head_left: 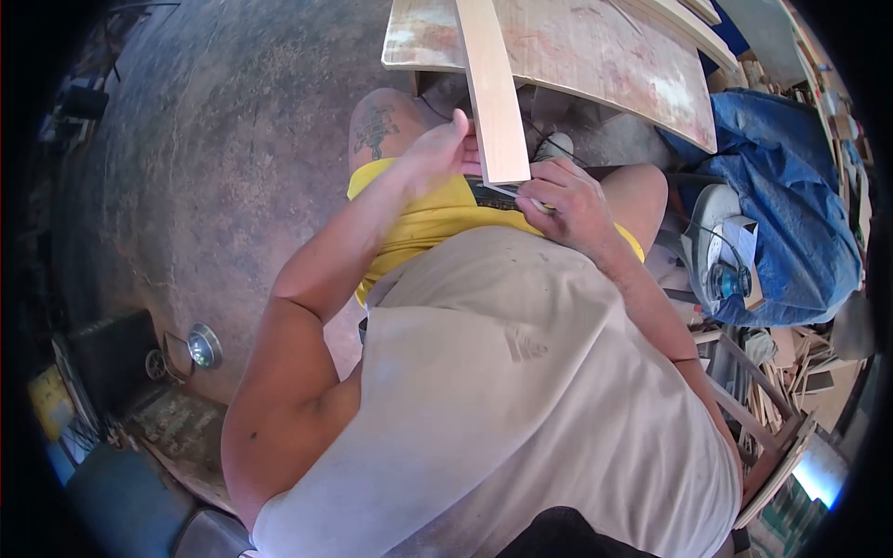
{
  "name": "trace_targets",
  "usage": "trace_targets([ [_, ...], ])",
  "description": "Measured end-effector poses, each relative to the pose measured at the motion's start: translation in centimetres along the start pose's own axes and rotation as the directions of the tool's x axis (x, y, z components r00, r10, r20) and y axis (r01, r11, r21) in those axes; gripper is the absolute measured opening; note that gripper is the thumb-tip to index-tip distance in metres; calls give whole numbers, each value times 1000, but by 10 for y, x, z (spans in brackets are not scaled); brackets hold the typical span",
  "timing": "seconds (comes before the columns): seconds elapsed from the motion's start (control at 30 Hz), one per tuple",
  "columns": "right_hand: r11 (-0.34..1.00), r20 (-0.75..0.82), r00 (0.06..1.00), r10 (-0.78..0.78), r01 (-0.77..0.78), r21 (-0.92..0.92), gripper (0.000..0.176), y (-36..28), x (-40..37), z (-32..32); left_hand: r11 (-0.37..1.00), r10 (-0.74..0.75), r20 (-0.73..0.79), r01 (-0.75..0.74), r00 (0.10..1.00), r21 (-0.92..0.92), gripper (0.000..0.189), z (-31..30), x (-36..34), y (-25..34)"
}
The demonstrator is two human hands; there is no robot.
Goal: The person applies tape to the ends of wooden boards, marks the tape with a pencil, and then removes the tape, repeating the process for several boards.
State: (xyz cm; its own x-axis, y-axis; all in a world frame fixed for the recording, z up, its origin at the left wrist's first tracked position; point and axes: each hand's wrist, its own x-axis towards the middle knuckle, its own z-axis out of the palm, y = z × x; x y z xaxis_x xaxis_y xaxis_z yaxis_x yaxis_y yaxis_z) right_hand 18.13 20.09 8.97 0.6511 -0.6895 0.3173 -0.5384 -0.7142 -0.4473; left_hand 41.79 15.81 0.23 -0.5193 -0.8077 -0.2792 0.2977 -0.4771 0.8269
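Note:
A pale wooden board (496,102) extends from the worktable toward my lap, its cut end above my yellow shorts. My right hand (567,197) is closed at the right of that end. Its fingers grip a thin, light, metal-looking tool (500,191) with a yellowish part near the fingertips; I cannot tell its kind. The tool's slim end points left, just under the board's end. My left hand (442,153) is at the board's left edge, palm turned toward the wood. Its thumb stands up apart from the fingers, and the fingertips are partly hidden by the board.
The stained worktable (577,56) stands ahead, with more wooden strips (688,28) at its far right. A blue tarp (791,214) lies at right, beside a blue corded power tool (728,279). Wood scraps (772,381) are piled below. A round metal lamp (204,345) is at left.

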Motion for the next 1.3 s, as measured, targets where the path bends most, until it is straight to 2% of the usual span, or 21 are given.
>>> trace_targets([
  [0.07,1000,29,999,-21,21,18,13,0,0,0,899,70,187,20,980,-438,78,16,-1,-5],
  [0.1,1000,25,1000,-17,16,20,13,0,1,0,900,64,189,25,980,-435,78,24,-3,-7],
  [0.17,1000,32,999,-16,16,-8,12,0,0,1,923,97,42,-74,994,-377,65,41,-8,-6],
  [0.2,1000,26,1000,-8,8,-10,12,0,0,1,926,91,49,-66,995,-373,65,46,-9,-3],
  [0.27,1000,7,1000,-10,10,-14,10,1,-1,3,983,68,-154,-93,986,-160,37,54,-8,1],
  [0.47,998,-15,999,44,-44,-45,13,-5,-4,0,976,129,-184,-157,974,-148,32,56,-5,-2],
  [0.7,981,-17,983,183,-183,-62,18,-6,-11,-5,982,118,-233,-148,965,-118,29,60,-6,0],
  [0.8,979,-21,982,189,-190,-69,19,-6,-10,-5,984,113,-185,-136,976,-115,30,57,-6,0],
  [0.97,987,-57,990,132,-137,-83,17,-1,-8,-3,983,104,-206,-132,973,-129,30,61,-9,3],
  [1.1,984,-38,988,149,-152,-93,16,2,-6,-2,984,102,-200,-128,975,-121,29,60,-10,3],
  [1.2,985,-37,990,138,-141,-96,15,5,-5,-1,991,92,-170,-107,981,-81,37,59,-9,3],
  [1.3,986,-24,991,130,-132,-105,14,6,-5,-1,985,85,-191,-112,978,-132,29,60,-11,4],
])
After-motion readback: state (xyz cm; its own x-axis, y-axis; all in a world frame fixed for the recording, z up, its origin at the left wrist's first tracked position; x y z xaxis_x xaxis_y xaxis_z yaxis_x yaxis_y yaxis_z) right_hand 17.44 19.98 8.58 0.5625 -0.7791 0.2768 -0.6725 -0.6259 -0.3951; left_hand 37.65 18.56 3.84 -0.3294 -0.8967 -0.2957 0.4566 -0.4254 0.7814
